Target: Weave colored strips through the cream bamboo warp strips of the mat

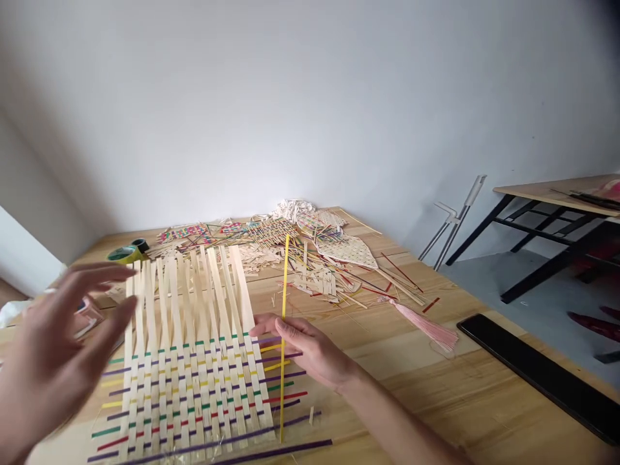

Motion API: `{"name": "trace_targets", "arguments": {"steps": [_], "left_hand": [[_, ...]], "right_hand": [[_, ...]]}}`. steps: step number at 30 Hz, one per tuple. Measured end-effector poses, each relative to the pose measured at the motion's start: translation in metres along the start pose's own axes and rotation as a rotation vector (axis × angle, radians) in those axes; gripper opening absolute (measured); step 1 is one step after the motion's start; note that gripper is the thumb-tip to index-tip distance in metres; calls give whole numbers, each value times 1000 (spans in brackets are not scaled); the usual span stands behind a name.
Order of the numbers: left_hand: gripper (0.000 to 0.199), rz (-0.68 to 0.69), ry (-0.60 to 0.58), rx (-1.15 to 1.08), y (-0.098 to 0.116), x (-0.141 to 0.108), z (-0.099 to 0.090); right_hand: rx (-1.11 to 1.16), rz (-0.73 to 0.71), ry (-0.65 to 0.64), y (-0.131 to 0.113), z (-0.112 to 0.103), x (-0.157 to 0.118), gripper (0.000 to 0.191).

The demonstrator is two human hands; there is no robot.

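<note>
A half-woven mat (194, 387) of pale flat strips lies on the table before me, crossed by green, purple, yellow and red strips whose ends stick out at both sides. The pale strips (198, 297) stand up unwoven at the far end. My right hand (310, 345), at the mat's right edge, pinches a thin yellow strip (284, 284) upright between thumb and fingers. Its fingertips reach the mat's edge. My left hand (72, 342), smeared by motion, hovers at the upper left corner with thumb and fingers apart. Two purple strips (271, 452) lie along the near edge.
Behind the mat are heaped strips (314, 274), small woven pieces (271, 231) and a pale woven fan shape (346, 250). To the right lie a pink tassel (426, 326) and a long black object (537, 381). Tape rolls (126, 252) stand at the back left.
</note>
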State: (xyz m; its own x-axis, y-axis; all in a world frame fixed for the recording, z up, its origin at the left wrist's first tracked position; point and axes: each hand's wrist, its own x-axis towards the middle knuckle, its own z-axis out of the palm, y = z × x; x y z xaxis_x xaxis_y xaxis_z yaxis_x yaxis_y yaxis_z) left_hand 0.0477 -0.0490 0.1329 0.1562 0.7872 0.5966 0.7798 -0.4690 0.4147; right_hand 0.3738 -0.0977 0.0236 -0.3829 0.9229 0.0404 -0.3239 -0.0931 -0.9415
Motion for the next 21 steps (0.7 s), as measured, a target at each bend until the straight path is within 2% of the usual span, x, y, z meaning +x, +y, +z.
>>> {"name": "trace_targets", "arguments": {"steps": [2, 3, 4, 6, 11, 15, 21], "left_hand": [[36, 157, -68, -15, 54, 14, 12], [37, 212, -74, -35, 74, 22, 20], [39, 231, -126, -41, 87, 30, 29], [40, 299, -166, -25, 98, 47, 45], [42, 330, -303, -2, 84, 80, 67], [38, 290, -403, -100, 72, 87, 72], [31, 288, -353, -192, 65, 83, 80]], "right_hand": [[-1, -2, 7, -1, 1, 0, 45], [1, -6, 5, -1, 2, 0, 44], [4, -12, 2, -1, 2, 0, 44], [7, -21, -1, -1, 3, 0, 44], [3, -23, -1, -2, 5, 0, 45], [12, -34, 1, -2, 5, -1, 45], [-24, -23, 17, -4, 6, -3, 45]]}}
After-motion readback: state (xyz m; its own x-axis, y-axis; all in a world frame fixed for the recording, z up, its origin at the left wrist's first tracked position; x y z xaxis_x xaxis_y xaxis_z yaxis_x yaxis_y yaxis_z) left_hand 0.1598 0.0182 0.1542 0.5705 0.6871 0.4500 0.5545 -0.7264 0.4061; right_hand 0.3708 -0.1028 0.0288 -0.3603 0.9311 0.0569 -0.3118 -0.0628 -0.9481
